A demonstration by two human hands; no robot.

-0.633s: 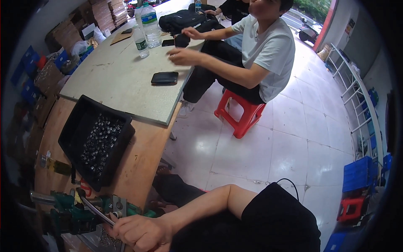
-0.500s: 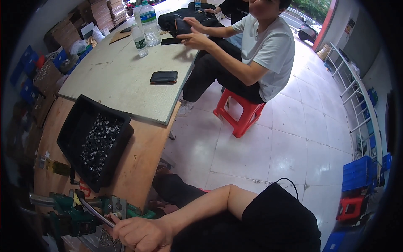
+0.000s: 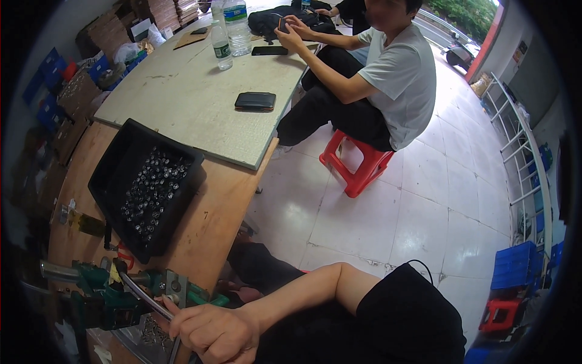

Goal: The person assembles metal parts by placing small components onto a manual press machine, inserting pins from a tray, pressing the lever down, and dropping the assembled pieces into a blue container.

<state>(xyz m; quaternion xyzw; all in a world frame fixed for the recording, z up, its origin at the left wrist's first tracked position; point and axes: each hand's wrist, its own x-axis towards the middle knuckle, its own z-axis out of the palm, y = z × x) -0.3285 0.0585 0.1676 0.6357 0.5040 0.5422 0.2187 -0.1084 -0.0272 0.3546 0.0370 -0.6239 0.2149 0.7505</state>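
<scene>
Well, the right hand (image 3: 215,332) is curled round a smooth, bent metal lever (image 3: 147,296) on a green machine (image 3: 124,316); the left is out of view, its state untellable. Beyond — a black tray (image 3: 118,167) of glossy, rounded pieces (image 3: 154,191) on a wooden bench (image 3: 224,200).

A small workshop, opened directly onto the street.
At the near end of a plywood bench (image 3: 224,206), a green hand-lever machine (image 3: 123,315) is set near a black plastic tray (image 3: 115,176) scattered with small shiny parts (image 3: 154,188). Cardboard (image 3: 104,31) is stacked at the far left; blue plastic crates (image 3: 514,266) are kept at the right. Beyond the tiled floor (image 3: 364,227) and red doorpost (image 3: 487,50), a scooter (image 3: 459,53) is seen outdoors.
</scene>
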